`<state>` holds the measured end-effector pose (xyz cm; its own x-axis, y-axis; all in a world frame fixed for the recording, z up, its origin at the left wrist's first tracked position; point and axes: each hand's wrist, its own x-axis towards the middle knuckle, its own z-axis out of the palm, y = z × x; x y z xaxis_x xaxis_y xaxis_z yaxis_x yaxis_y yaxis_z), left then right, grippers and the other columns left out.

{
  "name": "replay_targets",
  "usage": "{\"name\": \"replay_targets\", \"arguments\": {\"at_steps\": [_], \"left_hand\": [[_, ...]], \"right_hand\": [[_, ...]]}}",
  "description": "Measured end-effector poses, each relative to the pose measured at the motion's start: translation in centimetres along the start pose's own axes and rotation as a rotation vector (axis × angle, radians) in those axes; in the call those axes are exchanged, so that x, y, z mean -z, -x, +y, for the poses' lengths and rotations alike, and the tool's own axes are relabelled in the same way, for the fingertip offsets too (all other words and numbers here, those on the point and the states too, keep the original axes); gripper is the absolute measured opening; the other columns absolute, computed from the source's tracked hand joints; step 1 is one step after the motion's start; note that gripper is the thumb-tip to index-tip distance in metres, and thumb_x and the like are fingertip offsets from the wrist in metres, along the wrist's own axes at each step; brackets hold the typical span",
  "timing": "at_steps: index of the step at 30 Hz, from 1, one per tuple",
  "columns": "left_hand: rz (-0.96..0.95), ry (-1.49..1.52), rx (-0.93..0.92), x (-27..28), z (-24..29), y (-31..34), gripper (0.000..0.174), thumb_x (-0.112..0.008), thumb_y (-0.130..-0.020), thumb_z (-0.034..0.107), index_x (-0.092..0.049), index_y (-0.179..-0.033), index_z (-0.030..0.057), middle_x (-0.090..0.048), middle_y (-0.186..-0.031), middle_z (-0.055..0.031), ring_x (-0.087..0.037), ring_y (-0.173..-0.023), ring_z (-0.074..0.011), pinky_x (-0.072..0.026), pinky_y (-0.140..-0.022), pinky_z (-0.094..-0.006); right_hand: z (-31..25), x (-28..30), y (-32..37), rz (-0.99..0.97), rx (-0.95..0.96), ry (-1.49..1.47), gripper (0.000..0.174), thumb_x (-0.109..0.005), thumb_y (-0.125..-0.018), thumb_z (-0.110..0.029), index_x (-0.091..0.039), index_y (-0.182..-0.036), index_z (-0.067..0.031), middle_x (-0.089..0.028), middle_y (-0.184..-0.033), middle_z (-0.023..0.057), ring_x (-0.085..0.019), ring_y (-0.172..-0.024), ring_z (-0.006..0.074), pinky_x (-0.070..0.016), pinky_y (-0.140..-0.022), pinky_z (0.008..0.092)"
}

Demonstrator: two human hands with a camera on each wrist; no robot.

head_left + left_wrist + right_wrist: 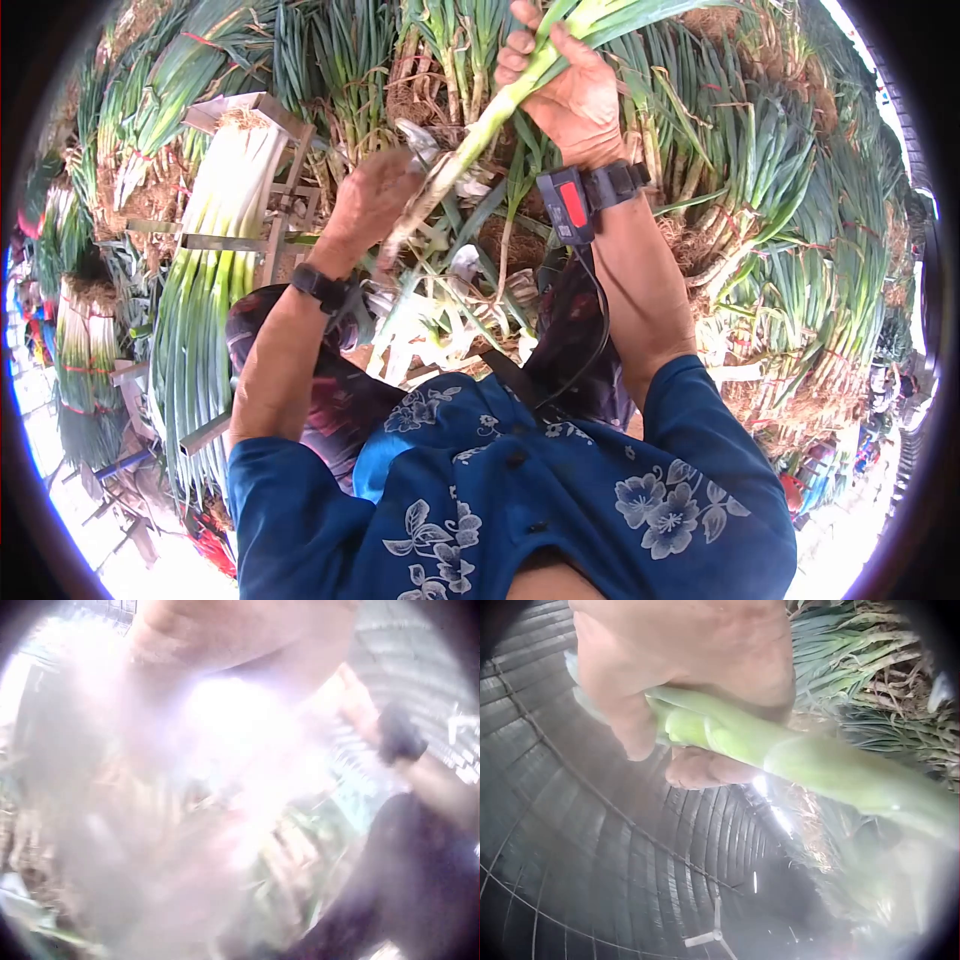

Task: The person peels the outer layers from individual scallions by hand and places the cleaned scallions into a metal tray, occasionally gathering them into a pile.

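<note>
Now leek (pixel 482 130) slants, gripped in curled right hand (pixel 570 100); blurred left hand (pixel 372 197) near lower end, grip unclear; rack (pixel 288 118) holds bundle (pixel 228 185).

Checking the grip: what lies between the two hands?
The leek, slanting from the right hand down toward the left hand; the head view shows it.

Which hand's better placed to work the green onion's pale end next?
Likely the left hand: it's beside the pale end, though blurred. The right hand is busy gripping the green onion farther up.
</note>
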<state>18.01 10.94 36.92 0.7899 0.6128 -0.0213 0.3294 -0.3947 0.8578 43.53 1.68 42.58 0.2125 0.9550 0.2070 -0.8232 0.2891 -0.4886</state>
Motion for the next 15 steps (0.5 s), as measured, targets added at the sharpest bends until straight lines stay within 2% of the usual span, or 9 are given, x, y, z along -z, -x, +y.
{"name": "replay_targets", "arguments": {"at_steps": [1,2,4,7,9,10,12,13,15], "left_hand": [[0.041,0.101,-0.08,-0.3,1.6,-0.8,0.037,-0.052,-0.092,0.01,-0.052,-0.127,-0.0006,-0.062,-0.121,-0.012,-0.059,-0.107,-0.0177,-0.0482,-0.092,-0.0325],[0.101,0.167,-0.134,-0.8,4.0,-1.3,0.037,-0.052,-0.091,0.002,-0.052,-0.128,0.0028,-0.061,-0.117,-0.0091,-0.058,-0.107,-0.0157,-0.0486,-0.091,-0.03],[0.189,0.304,-0.153,-1.8,6.7,-2.0,0.036,-0.057,-0.087,-0.003,-0.054,-0.123,0.0049,-0.062,-0.109,-0.0065,-0.059,-0.101,-0.0135,-0.0502,-0.084,-0.0267],[0.275,0.198,-0.217,-4.0,7.3,-2.6,0.031,-0.066,-0.083,-0.002,-0.054,-0.111,0.0049,-0.061,-0.102,-0.0027,-0.059,-0.086,-0.0096,-0.0489,-0.067,-0.0239],[0.369,0.22,-0.189,-5.6,6.7,-2.8,0.027,-0.068,-0.083,0.001,-0.055,-0.107,0.0052,-0.062,-0.091,-0.0038,-0.058,-0.079,-0.0107,-0.049,-0.067,-0.0248],[0.411,0.231,-0.145,-6.0,6.3,-3.0,0.024,-0.068,-0.083,0.003,-0.056,-0.104,0.0045,-0.063,-0.087,-0.0051,-0.058,-0.076,-0.0119,-0.0493,-0.067,-0.0254],[0.397,0.505,-0.151,-6.2,6.1,-3.0,0.02,-0.066,-0.087,0.005,-0.058,-0.105,0.0033,-0.063,-0.086,-0.0042,-0.059,-0.075,-0.0116,-0.0497,-0.068,-0.0258],[0.384,0.643,-0.15,-6.4,5.9,-2.9,0.018,-0.065,-0.089,0.006,-0.058,-0.105,0.0028,-0.064,-0.086,-0.0038,-0.059,-0.074,-0.0115,-0.0499,-0.068,-0.026],[0.269,0.808,-0.038,-5.5,6.7,-2.5,0.017,-0.062,-0.092,0.01,-0.06,-0.107,0.0022,-0.065,-0.089,-0.0037,-0.06,-0.074,-0.011,-0.0502,-0.068,-0.0252]], "right_hand": [[0.7,-0.3,-0.1,0.063,0.023,0.051,0.03,-0.059,-0.091,-0.022,-0.061,-0.111,0.0003,-0.056,-0.085,0.0054,-0.053,-0.083,0.0211,-0.0465,-0.08,0.0357],[1.4,-1.1,0.0,0.123,0.011,0.063,0.025,-0.06,-0.091,-0.018,-0.062,-0.107,0.0002,-0.057,-0.085,0.0051,-0.055,-0.084,0.021,-0.0474,-0.081,0.0357],[2.8,-0.6,0.0,0.141,0.064,0.145,0.026,-0.056,-0.093,-0.019,-0.059,-0.109,0.0011,-0.057,-0.089,0.0073,-0.055,-0.089,0.0233,-0.0447,-0.088,0.0382],[4.3,-0.5,0.5,0.288,0.075,0.351,0.02,-0.061,-0.091,-0.02,-0.06,-0.102,-0.003,-0.06,-0.09,0.0046,-0.058,-0.087,0.0201,-0.0458,-0.085,0.0337],[5.5,-1.1,0.9,0.409,0.134,0.491,0.024,-0.062,-0.092,-0.022,-0.059,-0.106,-0.0033,-0.064,-0.096,0.006,-0.062,-0.089,0.021,-0.048,-0.085,0.0358],[5.3,-1.4,1.1,0.362,0.088,0.426,0.026,-0.061,-0.092,-0.023,-0.058,-0.109,-0.0029,-0.064,-0.098,0.0069,-0.063,-0.092,0.0224,-0.0483,-0.086,0.0369],[3.9,-1.8,1.5,0.269,0.001,0.298,0.032,-0.06,-0.093,-0.025,-0.056,-0.114,-0.002,-0.064,-0.101,0.0088,-0.064,-0.097,0.0251,-0.049,-0.089,0.0391],[3.1,-1.4,1.1,0.186,-0.054,0.215,0.04,-0.057,-0.094,-0.029,-0.052,-0.121,-0.0005,-0.064,-0.106,0.011,-0.063,-0.104,0.0289,-0.0488,-0.092,0.0422],[2.4,-1.2,1.3,0.136,-0.05,0.141,0.042,-0.054,-0.095,-0.03,-0.052,-0.124,0.0005,-0.064,-0.112,0.0117,-0.061,-0.105,0.0293,-0.0469,-0.094,0.0416]]}}
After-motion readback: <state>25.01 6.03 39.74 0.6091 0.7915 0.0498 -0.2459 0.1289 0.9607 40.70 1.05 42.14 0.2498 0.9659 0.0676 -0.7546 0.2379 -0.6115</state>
